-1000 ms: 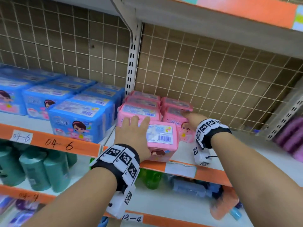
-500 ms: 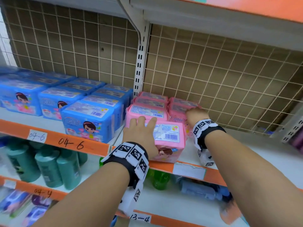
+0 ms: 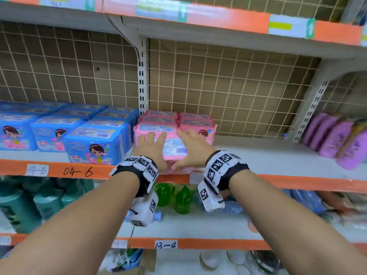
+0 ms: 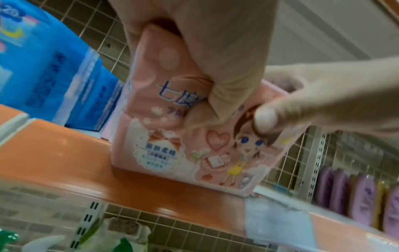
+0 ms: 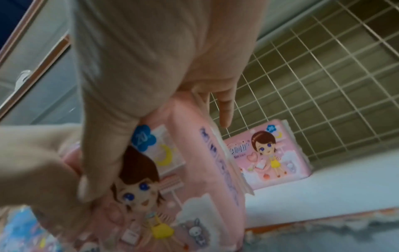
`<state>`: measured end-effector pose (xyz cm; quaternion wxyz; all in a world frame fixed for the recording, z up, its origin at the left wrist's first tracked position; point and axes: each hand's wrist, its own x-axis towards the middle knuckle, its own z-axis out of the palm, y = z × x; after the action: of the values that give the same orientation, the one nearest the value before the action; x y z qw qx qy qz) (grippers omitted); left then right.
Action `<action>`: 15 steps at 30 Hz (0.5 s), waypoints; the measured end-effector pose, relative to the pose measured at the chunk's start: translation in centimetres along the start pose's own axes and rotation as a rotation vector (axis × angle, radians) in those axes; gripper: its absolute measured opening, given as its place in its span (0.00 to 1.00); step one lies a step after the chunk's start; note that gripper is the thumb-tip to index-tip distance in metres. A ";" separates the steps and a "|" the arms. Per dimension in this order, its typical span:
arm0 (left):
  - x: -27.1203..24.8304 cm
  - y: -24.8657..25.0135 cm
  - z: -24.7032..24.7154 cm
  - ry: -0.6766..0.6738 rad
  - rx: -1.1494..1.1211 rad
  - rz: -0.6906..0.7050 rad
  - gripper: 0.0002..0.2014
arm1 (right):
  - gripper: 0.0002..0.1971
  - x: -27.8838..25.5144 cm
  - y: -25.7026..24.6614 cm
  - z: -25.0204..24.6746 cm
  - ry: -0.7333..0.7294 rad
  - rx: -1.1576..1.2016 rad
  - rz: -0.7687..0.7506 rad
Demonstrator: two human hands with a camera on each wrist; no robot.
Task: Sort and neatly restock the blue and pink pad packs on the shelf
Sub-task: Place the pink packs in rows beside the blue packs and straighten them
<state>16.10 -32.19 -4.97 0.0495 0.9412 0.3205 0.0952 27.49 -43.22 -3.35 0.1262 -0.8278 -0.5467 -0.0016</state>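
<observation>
While both hands grip pink pack | shelf front edge

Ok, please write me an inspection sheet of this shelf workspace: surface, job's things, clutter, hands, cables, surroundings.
Surface: grey shelf board with orange front strip, handwritten "04-6".
Job's things: front pink pack at the shelf edge; pink packs in rows behind it; blue packs in rows to the left.
Clutter: purple packs at the far right of the same shelf.
Hands: left hand and right hand grip the front pink pack, fingers on top, thumbs on its front face.
Cables: thin cord hangs under the left wrist camera.
Surroundings: wire-grid back panel; green bottles on the shelf below.
</observation>
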 end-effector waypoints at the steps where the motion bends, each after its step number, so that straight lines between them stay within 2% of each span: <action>1: -0.2 0.0 -0.1 -0.005 -0.031 0.016 0.50 | 0.57 -0.4 -0.1 0.0 0.016 -0.048 0.003; 5: -0.7 0.3 -0.1 0.080 -0.117 0.168 0.49 | 0.53 -2.3 1.5 -0.8 0.025 -0.063 0.098; 7: -0.2 0.2 -0.2 0.114 -0.053 0.161 0.50 | 0.52 -3.0 3.2 -1.7 0.013 -0.017 0.217; 11: 1.3 -0.9 -0.5 -0.048 0.012 -0.003 0.49 | 0.44 -2.2 4.8 -2.0 0.009 -0.070 0.386; 15: 3.8 -1.9 -1.0 -0.099 0.105 0.012 0.45 | 0.33 0.2 5.2 -1.5 -0.010 -0.085 0.424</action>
<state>17.75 -28.35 -3.74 0.0151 0.9480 0.3163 0.0317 32.51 -45.26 -2.95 0.0860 -0.9288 -0.3604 0.0063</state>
